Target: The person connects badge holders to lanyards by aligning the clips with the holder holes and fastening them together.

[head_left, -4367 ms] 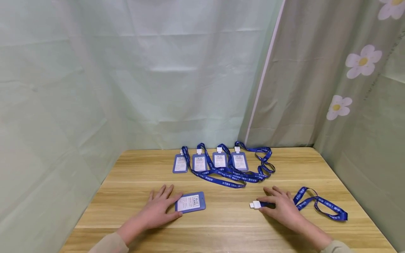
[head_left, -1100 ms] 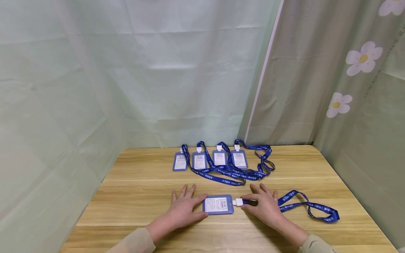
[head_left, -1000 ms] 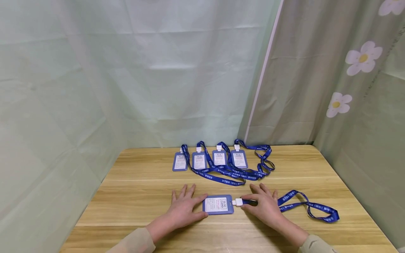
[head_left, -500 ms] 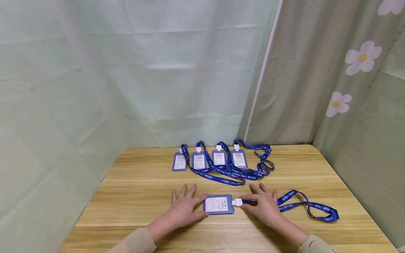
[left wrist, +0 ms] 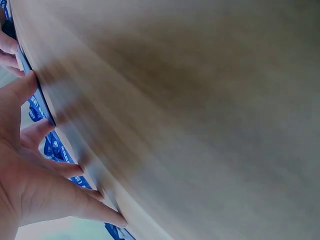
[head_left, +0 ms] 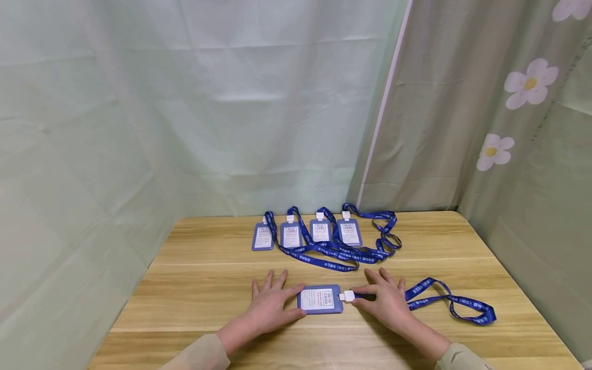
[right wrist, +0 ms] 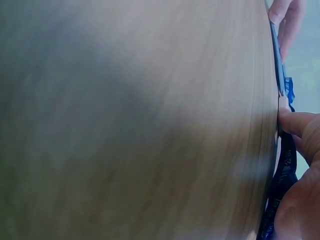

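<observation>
In the head view a blue ID badge holder [head_left: 320, 299] lies flat on the wooden table, its slotted end facing right. My left hand [head_left: 270, 306] holds its left end between thumb and index finger, the other fingers spread on the table. A blue lanyard [head_left: 427, 293] lies to the right, and my right hand [head_left: 386, 300] pinches it just behind its white clip [head_left: 349, 296]. The clip's narrow tip meets the holder's slotted end; whether it passes through the slot I cannot tell. Both wrist views show the left hand [left wrist: 37, 170] and right hand [right wrist: 302, 150] low at the tabletop.
Several blue badge holders [head_left: 290, 235] with lanyards attached stand in a row at the back of the table [head_left: 208, 267]. Their blue straps [head_left: 333, 264] trail in front and to the right. Pale curtains [head_left: 277, 128] enclose the table's back and sides.
Since the oldest frame, my left hand has brought the badge holder right and my right hand has brought the lanyard left, so clip and holder meet. Over the last second hardly anything moved.
</observation>
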A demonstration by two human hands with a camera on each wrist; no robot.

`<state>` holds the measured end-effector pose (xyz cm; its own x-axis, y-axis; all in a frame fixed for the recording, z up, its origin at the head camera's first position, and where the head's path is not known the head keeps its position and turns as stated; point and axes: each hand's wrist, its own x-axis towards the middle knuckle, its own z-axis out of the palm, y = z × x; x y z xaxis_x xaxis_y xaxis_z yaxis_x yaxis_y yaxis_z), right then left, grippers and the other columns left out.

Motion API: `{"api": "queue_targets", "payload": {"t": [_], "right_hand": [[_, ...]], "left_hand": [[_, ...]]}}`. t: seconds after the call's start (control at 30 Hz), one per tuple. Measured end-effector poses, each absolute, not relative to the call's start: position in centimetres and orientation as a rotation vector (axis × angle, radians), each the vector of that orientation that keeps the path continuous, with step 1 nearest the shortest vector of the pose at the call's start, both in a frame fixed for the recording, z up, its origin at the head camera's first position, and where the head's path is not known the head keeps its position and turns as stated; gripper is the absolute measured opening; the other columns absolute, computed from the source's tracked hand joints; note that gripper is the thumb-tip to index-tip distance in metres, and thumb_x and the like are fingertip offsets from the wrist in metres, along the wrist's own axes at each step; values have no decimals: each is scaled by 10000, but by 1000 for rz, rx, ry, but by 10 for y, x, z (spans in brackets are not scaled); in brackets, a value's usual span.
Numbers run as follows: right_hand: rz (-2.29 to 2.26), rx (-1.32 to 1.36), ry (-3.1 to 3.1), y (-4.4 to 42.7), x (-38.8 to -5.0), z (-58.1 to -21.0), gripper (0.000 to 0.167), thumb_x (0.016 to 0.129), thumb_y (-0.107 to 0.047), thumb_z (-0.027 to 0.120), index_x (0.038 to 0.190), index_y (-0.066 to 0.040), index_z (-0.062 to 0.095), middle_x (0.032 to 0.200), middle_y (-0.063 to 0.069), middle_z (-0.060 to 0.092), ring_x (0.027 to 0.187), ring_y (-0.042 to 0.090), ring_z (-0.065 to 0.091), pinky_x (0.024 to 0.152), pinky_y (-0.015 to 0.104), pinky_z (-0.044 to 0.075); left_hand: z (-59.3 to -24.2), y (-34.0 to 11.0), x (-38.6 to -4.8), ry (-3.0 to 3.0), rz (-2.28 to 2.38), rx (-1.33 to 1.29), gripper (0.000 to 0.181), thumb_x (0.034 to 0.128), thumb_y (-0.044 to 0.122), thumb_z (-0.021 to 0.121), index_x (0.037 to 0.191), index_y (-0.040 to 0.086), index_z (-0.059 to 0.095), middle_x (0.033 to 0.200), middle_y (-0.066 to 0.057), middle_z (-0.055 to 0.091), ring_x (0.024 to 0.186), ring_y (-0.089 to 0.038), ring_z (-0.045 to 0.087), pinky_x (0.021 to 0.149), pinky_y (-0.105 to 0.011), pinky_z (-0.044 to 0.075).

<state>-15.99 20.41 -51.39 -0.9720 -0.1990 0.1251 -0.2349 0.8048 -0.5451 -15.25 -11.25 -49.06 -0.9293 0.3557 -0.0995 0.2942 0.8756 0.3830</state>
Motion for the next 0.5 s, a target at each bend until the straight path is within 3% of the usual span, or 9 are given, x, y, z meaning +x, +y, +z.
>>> {"api": "queue_targets", "payload": {"t": [0.5], "right_hand": [[916,337,-2937,202,-161,-512,281,798,-389,877,1053,-279,833,1513,149,519,1472,517,253,1046,847,-47]], "left_hand": [[-489,-112,-153,2883,581,500,658,863,624,719,1439,323,614,1621,-240,309,1468,-595,144,1065,-839,6]]}}
